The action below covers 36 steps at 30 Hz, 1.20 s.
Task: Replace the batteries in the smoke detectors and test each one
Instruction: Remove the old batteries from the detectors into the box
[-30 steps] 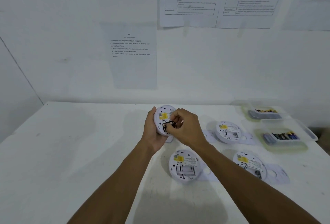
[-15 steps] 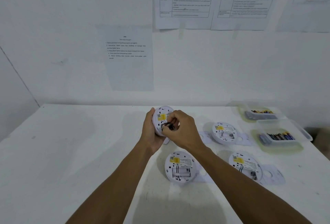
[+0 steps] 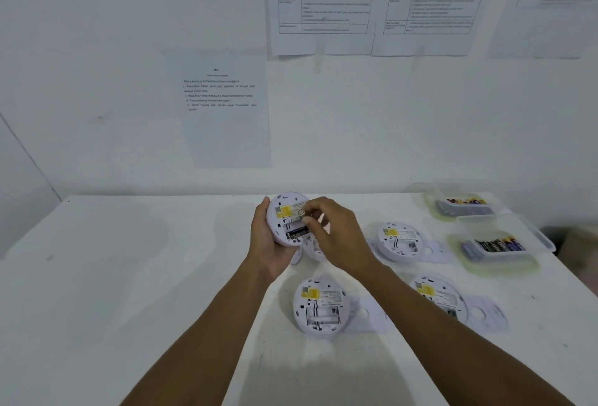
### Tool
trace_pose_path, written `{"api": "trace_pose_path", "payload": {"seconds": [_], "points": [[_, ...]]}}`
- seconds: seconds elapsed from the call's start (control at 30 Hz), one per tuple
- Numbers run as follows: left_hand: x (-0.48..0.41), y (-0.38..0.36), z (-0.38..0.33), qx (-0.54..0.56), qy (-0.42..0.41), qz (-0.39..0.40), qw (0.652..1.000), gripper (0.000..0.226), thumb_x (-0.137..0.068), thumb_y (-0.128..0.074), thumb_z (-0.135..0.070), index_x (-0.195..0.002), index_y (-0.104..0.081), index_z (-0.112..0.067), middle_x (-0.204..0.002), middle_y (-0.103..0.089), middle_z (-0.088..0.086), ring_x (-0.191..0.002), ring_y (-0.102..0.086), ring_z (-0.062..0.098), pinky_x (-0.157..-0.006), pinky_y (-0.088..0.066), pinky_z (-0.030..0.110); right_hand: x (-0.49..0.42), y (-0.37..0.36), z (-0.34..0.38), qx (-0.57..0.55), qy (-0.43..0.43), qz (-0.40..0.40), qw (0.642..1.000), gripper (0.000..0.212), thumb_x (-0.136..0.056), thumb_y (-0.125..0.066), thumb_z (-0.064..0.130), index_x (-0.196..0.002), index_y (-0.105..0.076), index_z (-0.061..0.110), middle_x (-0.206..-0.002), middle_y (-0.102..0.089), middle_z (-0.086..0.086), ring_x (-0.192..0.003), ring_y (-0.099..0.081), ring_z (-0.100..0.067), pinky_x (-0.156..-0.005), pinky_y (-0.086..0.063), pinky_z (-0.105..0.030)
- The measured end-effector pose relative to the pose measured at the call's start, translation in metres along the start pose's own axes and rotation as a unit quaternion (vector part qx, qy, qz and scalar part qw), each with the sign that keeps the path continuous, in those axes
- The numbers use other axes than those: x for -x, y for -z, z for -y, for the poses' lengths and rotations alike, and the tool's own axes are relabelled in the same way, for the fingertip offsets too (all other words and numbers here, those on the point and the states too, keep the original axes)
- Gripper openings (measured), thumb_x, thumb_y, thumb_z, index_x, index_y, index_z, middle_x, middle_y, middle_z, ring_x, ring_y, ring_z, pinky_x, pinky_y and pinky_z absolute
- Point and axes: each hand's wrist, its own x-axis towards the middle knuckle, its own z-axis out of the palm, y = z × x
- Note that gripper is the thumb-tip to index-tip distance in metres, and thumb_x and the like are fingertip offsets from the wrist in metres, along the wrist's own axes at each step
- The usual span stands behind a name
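Soft, cool light fills the scene, rather dim, with a blue-grey cast. Faint, diffuse shadows fall on the table (image 3: 113, 292) between the arms and left of the hands. Wide-angle bending curves the table's far edge. Print on the wall sheets (image 3: 226, 121) reads soft. The right hand (image 3: 343, 240) and the 2 tubs (image 3: 504, 253) smear slightly.

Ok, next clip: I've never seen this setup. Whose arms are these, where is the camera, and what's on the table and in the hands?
No machine here: a person works bare-handed, filmed by one camera worn on the head, looking down. The left hand grips a smoke detector, its back towards the camera, one black battery seated inside. The right hand pinches what looks like a second battery at its compartment. On the white table lie three more opened detectors and two clear tubs of batteries.
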Motion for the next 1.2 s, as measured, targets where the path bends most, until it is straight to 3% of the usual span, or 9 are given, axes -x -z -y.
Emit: {"api": "trace_pose_path", "payload": {"seconds": [0.13,0.3,0.43,0.5,0.6,0.73,0.83,1.03,1.2], "points": [[-0.01,-0.019,0.007,0.007,0.004,0.01,1.0,0.056,-0.097,-0.04,-0.052,-0.112,-0.073,-0.009,-0.122,-0.065,0.02,-0.114,-0.06,0.036,-0.101,-0.045,0.05,0.004,0.045,-0.01,-0.042,-0.051,-0.046,0.997,0.022,-0.09,-0.063,0.009,-0.112,-0.064,0.014,-0.08,-0.066,0.011,-0.073,-0.062,-0.004,-0.065,-0.046,-0.012],[-0.027,-0.062,0.04,0.004,0.025,0.037,0.999,0.055,-0.097,-0.04,-0.052,-0.127,-0.061,-0.01,-0.131,-0.062,0.019,-0.126,-0.053,0.04,-0.094,-0.048,0.053,0.019,0.124,-0.047,-0.016,-0.102,-0.086,0.991,0.014,-0.087,-0.067,0.009,-0.092,-0.069,0.022,-0.074,-0.068,0.008,-0.067,-0.061,-0.001,-0.059,-0.045,-0.013],[-0.039,-0.095,0.081,0.001,0.044,0.048,0.998,0.059,-0.097,-0.04,-0.053,-0.133,-0.057,-0.009,-0.134,-0.06,0.02,-0.13,-0.05,0.04,-0.102,-0.044,0.054,0.034,0.194,-0.094,0.027,-0.165,-0.087,0.982,0.007,-0.087,-0.069,0.015,-0.089,-0.069,0.022,-0.077,-0.073,0.002,-0.068,-0.063,-0.007,-0.063,-0.045,-0.011],[-0.046,-0.108,0.103,-0.003,0.049,0.047,0.998,0.059,-0.097,-0.04,-0.053,-0.134,-0.057,-0.01,-0.134,-0.059,0.021,-0.13,-0.05,0.041,-0.104,-0.042,0.055,0.043,0.225,-0.118,0.049,-0.208,-0.081,0.974,0.005,-0.086,-0.069,0.016,-0.09,-0.071,0.018,-0.076,-0.073,0.0,-0.062,-0.061,-0.012,-0.055,-0.042,-0.009],[-0.052,-0.127,0.134,-0.005,0.05,0.041,0.998,0.056,-0.098,-0.04,-0.052,-0.128,-0.061,-0.009,-0.132,-0.061,0.021,-0.129,-0.05,0.041,-0.104,-0.042,0.055,0.053,0.259,-0.156,0.107,-0.26,-0.034,0.959,0.003,-0.084,-0.071,0.02,-0.086,-0.07,0.021,-0.075,-0.073,0.001,-0.054,-0.057,-0.01,-0.045,-0.039,-0.01],[-0.059,-0.142,0.167,-0.005,0.054,0.033,0.998,0.06,-0.097,-0.041,-0.052,-0.136,-0.055,-0.009,-0.135,-0.059,0.02,-0.13,-0.049,0.042,-0.104,-0.042,0.056,0.059,0.282,-0.198,0.182,-0.303,0.074,0.933,0.006,-0.08,-0.073,0.025,-0.08,-0.068,0.026,-0.077,-0.071,0.0,-0.072,-0.069,-0.018,-0.062,-0.049,-0.023],[-0.065,-0.15,0.185,0.001,0.053,0.028,0.998,0.06,-0.096,-0.042,-0.052,-0.137,-0.054,-0.01,-0.134,-0.059,0.021,-0.129,-0.051,0.042,-0.105,-0.042,0.056,0.059,0.287,-0.219,0.217,-0.304,0.125,0.919,0.005,-0.077,-0.075,0.028,-0.078,-0.07,0.026,-0.081,-0.07,0.001,-0.074,-0.069,-0.017,-0.072,-0.054,-0.029],[-0.074,-0.158,0.206,0.003,0.046,0.012,0.999,0.058,-0.097,-0.042,-0.051,-0.136,-0.055,-0.01,-0.135,-0.059,0.021,-0.13,-0.05,0.043,-0.107,-0.039,0.057,0.061,0.284,-0.238,0.276,-0.309,0.178,0.893,0.007,-0.078,-0.073,0.034,-0.081,-0.069,0.03,-0.089,-0.066,0.004,-0.082,-0.065,-0.016,-0.068,-0.045,-0.025],[-0.077,-0.163,0.213,0.0,0.046,0.01,0.999,0.06,-0.096,-0.042,-0.051,-0.138,-0.053,-0.01,-0.135,-0.058,0.021,-0.131,-0.049,0.042,-0.104,-0.042,0.056,0.066,0.284,-0.248,0.283,-0.288,0.189,0.895,0.006,-0.084,-0.068,0.026,-0.082,-0.073,0.028,-0.089,-0.07,0.005,-0.081,-0.067,-0.016,-0.07,-0.05,-0.026]]}}
